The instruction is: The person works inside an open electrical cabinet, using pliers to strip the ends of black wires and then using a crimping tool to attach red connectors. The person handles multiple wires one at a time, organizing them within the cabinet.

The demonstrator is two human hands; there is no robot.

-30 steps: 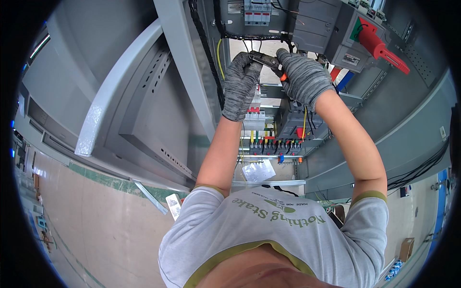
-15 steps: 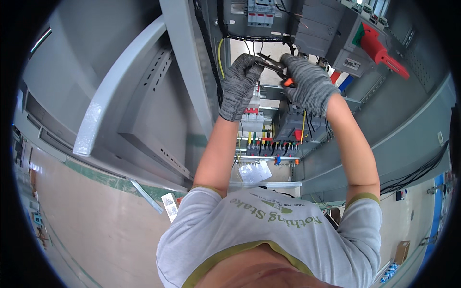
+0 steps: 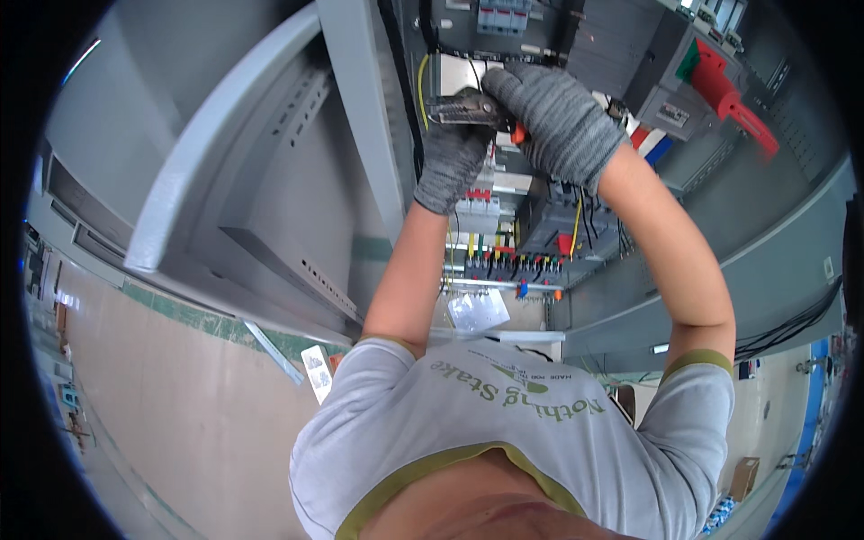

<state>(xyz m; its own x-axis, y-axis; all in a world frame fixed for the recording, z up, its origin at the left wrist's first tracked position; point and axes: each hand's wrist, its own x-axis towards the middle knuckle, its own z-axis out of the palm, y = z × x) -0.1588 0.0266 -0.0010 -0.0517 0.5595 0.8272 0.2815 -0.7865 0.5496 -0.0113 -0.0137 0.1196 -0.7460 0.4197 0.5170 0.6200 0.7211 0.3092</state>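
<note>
My right hand (image 3: 562, 121), in a grey knitted glove, is wrapped round a pair of pliers (image 3: 463, 110) with a dark metal head and a bit of orange on the grip. The head points left, lying across the fingers of my left hand (image 3: 453, 162), gloved the same way. Those fingers are bent and closed, and the pliers partly cover them, so what they pinch is hidden. A thin black wire (image 3: 474, 74) comes down from the loom above, close to both hands. To the left runs a yellow-green wire (image 3: 421, 90).
An open grey cabinet door (image 3: 297, 193) stands at left. A breaker with a red handle (image 3: 720, 85) juts out at upper right. Below my hands are small breakers (image 3: 477, 211), a terminal row (image 3: 513, 263) and a white paper (image 3: 479, 310).
The pliers have swung so their head now lies flat to the left across my left hand. My right hand has shifted up and left over them. The view has moved slightly.
</note>
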